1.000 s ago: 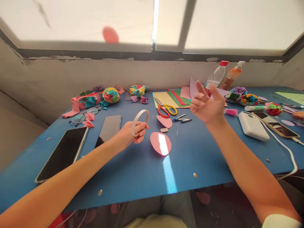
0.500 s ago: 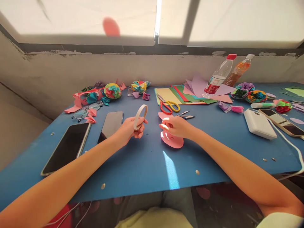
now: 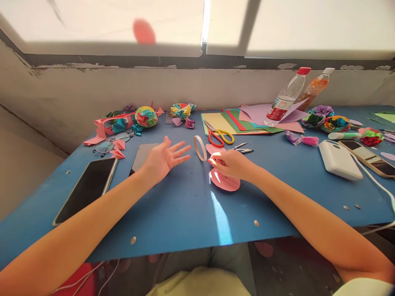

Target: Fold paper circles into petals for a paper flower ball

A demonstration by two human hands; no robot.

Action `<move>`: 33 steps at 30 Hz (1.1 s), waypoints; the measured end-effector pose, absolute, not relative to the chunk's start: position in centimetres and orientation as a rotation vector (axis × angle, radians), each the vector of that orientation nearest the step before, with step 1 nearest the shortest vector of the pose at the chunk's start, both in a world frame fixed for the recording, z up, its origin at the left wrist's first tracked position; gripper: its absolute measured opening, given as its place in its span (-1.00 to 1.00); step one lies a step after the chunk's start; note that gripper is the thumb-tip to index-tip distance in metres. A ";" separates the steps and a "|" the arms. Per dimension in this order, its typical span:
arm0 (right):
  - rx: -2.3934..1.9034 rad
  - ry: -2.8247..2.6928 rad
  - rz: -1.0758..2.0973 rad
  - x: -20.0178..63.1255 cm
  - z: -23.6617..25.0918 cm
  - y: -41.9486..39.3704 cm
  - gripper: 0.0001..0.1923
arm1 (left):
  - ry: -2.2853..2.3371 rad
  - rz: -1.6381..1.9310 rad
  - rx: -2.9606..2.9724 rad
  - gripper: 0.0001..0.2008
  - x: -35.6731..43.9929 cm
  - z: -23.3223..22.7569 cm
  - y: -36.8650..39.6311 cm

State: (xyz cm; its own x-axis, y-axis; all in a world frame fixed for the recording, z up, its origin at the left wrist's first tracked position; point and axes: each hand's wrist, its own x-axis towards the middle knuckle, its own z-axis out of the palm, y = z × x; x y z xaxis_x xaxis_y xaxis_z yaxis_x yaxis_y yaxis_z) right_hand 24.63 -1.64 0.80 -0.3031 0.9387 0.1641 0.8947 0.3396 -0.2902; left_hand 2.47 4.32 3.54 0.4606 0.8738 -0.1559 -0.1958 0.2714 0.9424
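My left hand [image 3: 163,158] is open, palm up and fingers spread, with nothing in it, above a dark phone [image 3: 142,155]. Between my hands a narrow pale ring, which looks like a roll of tape [image 3: 200,148], stands on edge. Its lower side is close to the fingertips of my right hand [image 3: 225,163]; whether it hangs from them or rests on the table I cannot tell. My right hand is closed in a pinch, and what the fingertips hold is hidden. Beneath that hand lie rounded pink paper pieces [image 3: 226,183], partly covered by it.
Red-and-yellow scissors [image 3: 219,136] and pens [image 3: 242,150] lie beyond my right hand, before stacked coloured paper [image 3: 216,121]. Two bottles [image 3: 282,102] stand at the back right. A white power bank [image 3: 339,160] is at right; glasses [image 3: 106,147] and another phone [image 3: 86,187] at left.
My left hand has let go of the roll of tape, opened and drawn back left. The roll has moved right, close to my right fingertips. My right hand has hardly moved.
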 end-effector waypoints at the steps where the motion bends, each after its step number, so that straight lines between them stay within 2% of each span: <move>1: -1.642 -2.305 0.195 24.6 0.9 -1.7 -0.72 | 0.732 0.905 1.062 -0.55 2.4 3.7 4.4; 4: -1.660 -2.310 0.163 24.5 1.0 -1.7 -0.73 | 0.677 1.045 1.347 -0.45 2.2 3.7 4.4; 6: -1.667 -2.318 0.146 24.4 1.0 -1.8 -0.74 | 0.679 1.017 1.796 -0.44 2.3 3.1 3.9; 9: -1.682 -2.328 0.132 24.5 1.2 -1.8 -0.72 | 0.511 0.723 2.567 -0.49 2.7 2.0 2.4; 12: -1.699 -2.327 0.164 25.3 1.9 -1.7 -0.75 | 0.300 0.505 2.931 -0.66 3.2 1.1 0.5; 14: -1.795 -2.262 0.171 26.4 2.8 -1.5 -0.77 | 0.206 0.485 3.010 -0.73 3.5 0.8 -0.5; 18: -2.311 -2.062 0.064 29.3 4.7 -1.3 -0.82 | 0.123 0.517 3.088 -0.81 3.8 0.5 -1.1; 21: -2.594 -2.026 0.124 31.0 5.4 -1.4 -0.67 | 0.108 0.556 3.123 -0.81 3.8 0.2 -0.9; 24: -2.681 -2.063 0.214 31.6 5.3 -1.3 -0.56 | 0.106 0.577 3.139 -0.79 4.0 0.0 -0.7; 30: -2.693 -2.176 0.089 30.5 4.5 -0.8 -0.80 | -0.038 0.931 3.232 -0.75 6.7 -0.3 -0.4; 33: -2.706 -2.161 -0.042 30.5 4.9 -0.9 -0.85 | -0.130 0.991 3.257 -0.86 7.5 -0.4 -0.2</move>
State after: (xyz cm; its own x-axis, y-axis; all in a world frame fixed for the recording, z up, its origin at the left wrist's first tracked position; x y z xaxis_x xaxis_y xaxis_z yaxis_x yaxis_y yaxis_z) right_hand 30.48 -0.94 4.90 0.2411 0.9539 -0.1785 0.9462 -0.1902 0.2617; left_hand 7.48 -0.25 -0.36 0.8308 -0.1480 0.5365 0.0049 -0.9620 -0.2729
